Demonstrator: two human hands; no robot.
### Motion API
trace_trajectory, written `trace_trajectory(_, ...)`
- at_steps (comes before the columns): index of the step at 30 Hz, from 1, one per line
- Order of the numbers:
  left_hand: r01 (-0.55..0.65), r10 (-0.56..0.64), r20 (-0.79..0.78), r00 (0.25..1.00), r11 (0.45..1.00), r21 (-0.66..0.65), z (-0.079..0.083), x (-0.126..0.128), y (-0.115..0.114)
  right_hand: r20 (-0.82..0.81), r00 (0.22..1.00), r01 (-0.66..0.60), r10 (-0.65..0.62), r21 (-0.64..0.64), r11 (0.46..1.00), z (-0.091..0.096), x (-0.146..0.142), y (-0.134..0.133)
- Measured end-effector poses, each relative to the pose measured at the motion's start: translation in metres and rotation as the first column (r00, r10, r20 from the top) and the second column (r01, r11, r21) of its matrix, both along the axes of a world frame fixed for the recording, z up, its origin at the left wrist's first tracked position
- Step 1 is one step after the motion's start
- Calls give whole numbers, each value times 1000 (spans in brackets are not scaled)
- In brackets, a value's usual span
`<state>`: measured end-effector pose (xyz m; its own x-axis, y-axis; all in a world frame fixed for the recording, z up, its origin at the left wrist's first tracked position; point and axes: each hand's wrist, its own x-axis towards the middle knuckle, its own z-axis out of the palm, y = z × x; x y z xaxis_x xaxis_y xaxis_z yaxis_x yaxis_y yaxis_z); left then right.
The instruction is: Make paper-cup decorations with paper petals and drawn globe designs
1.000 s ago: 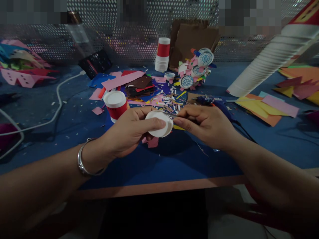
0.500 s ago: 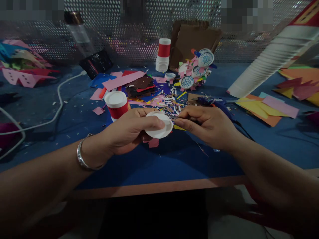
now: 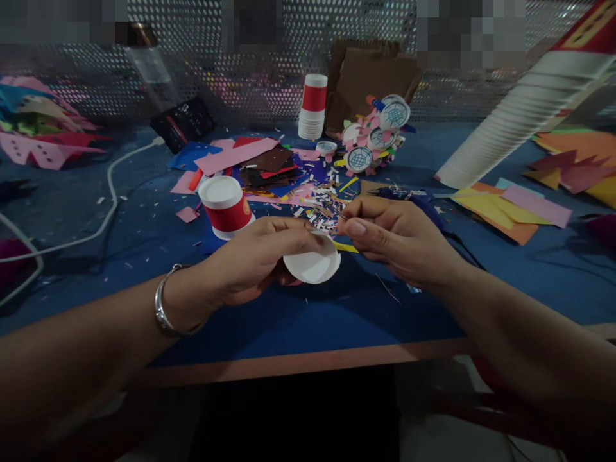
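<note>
Paper cup base (image 3: 314, 264): white, round and shallow, held up over the blue desk top (image 3: 308, 333) between the two hands, hollow side facing the head camera; at this slant it shows as an oval, longer axis roughly left to right.
Left hand (image 3: 262, 260): grasping that base, thumb over its far left rim, fingers curled underneath and partly hidden.
Right hand (image 3: 399, 240): thumb and forefinger pinched on a thin dark sliver (image 3: 339, 214), too small to identify.
Pinch to rim: just beyond and to the right of the base, seemingly apart; the base lies near and left of these fingertips.
Nearer hand: the left, in contact; the right is just beside.
Beyond left knuckles: red-and-white paper cup (image 3: 228, 210), standing rim down; contact with the hand cannot be told.
Beyond the gap: loose white and coloured paper clippings (image 3: 328, 199), a narrow yellow paper strip (image 3: 347, 248) nearer.
</note>
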<state>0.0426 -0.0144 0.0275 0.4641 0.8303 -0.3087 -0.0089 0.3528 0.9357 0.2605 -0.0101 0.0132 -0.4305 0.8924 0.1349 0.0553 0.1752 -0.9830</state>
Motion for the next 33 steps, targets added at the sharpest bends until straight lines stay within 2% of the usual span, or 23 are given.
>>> trace_trajectory(4,47,-47,-22,999,999,-8,0,1,-1,-10,999,-52,51,-66,996,3,-2,-1)
trace_trajectory(8,79,-79,-9,997,997,4,-3,0,0,-37,997,-68,66,-49,996,5,-3,-1)
trace_trajectory(13,85,-85,-24,996,996,25,-5,0,-1,26,993,-112,113,-50,993,6,-3,-2)
trace_trajectory(23,65,-65,-13,998,996,53,-5,2,-5,7,990,-142,142,20,990,0,0,-3)
trace_trajectory(33,69,-69,-14,998,998,-7,-1,4,-7,-8,978,-207,210,134,969,3,1,-5)
